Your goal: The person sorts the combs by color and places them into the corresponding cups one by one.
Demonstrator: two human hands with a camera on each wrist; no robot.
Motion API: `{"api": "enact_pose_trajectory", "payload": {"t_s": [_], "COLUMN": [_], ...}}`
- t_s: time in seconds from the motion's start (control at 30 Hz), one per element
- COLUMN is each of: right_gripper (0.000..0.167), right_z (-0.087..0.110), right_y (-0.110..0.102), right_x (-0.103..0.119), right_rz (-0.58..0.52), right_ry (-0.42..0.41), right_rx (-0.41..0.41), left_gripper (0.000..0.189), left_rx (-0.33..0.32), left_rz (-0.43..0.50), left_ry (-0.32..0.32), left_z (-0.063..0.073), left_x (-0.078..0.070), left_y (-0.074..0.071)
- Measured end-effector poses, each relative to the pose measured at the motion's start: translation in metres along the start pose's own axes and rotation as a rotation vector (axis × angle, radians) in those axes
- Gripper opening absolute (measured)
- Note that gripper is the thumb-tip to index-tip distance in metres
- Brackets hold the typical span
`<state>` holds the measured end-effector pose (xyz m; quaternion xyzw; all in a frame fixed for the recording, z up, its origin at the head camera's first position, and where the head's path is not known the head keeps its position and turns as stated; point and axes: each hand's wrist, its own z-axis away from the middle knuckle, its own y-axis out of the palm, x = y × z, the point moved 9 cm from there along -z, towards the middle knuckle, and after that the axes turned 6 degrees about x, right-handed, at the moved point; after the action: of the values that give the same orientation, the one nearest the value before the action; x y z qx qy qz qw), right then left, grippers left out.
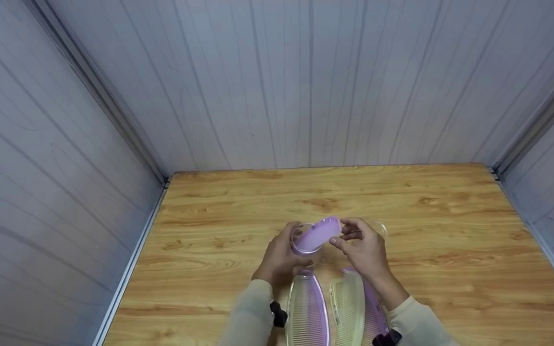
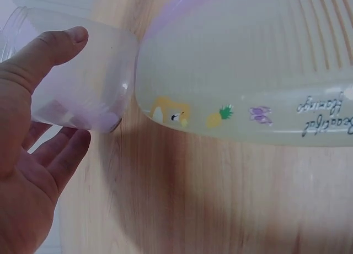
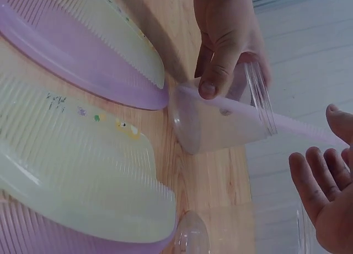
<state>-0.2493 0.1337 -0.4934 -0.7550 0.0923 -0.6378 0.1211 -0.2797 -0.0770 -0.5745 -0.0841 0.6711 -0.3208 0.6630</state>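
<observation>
My left hand [image 1: 277, 257] grips a clear plastic jar [image 2: 105, 61], thumb on one side and fingers on the other. A purple comb [image 1: 320, 234] leans inside the jar, with its upper end sticking out past the rim. My right hand [image 1: 367, 247] pinches that upper end between thumb and fingers. In the right wrist view the comb's teeth run out of the jar mouth toward the right fingertips [image 3: 300, 163], and its far end leaves the frame. A second clear jar [image 3: 193, 232] stands beside the right hand, mostly hidden behind it in the head view.
Yellowish and purple combs lie overlapping in two groups on the wooden table [image 1: 209, 288], one group at left [image 1: 301, 307] and another at right [image 1: 352, 302], between my forearms. Some carry printed pictures and lettering. Pale panel walls [image 1: 286, 96] enclose the table at the back and sides.
</observation>
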Motion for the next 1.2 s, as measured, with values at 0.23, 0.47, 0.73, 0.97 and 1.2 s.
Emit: {"api": "enact_pose_trajectory", "payload": {"t_s": [0.23, 0.47, 0.73, 0.97, 1.2], "right_gripper": [0.04, 0.026, 0.023, 0.026, 0.033], "right_z": [0.01, 0.023, 0.036, 0.043, 0.047], "right_y": [-0.009, -0.012, -0.01, -0.01, -0.008], "right_x": [-0.002, -0.011, -0.019, -0.033, -0.051], "right_rz": [0.055, 0.095, 0.089, 0.12, 0.15], "right_ry": [-0.02, 0.006, -0.003, 0.009, 0.071], "right_rx": [-0.004, 0.014, 0.033, 0.039, 0.102], "left_gripper": [0.096, 0.096, 0.095, 0.095, 0.093], "left_rx": [0.009, 0.022, 0.025, 0.027, 0.03], "left_rz": [0.016, 0.039, 0.053, 0.077, 0.076], "left_ry": [-0.001, -0.02, -0.01, -0.031, -0.033], "left_z": [-0.001, -0.002, -0.001, 0.0, -0.002], "left_x": [0.001, 0.004, 0.001, 0.003, 0.004], "left_y": [0.0, 0.001, -0.001, -0.001, 0.0]}}
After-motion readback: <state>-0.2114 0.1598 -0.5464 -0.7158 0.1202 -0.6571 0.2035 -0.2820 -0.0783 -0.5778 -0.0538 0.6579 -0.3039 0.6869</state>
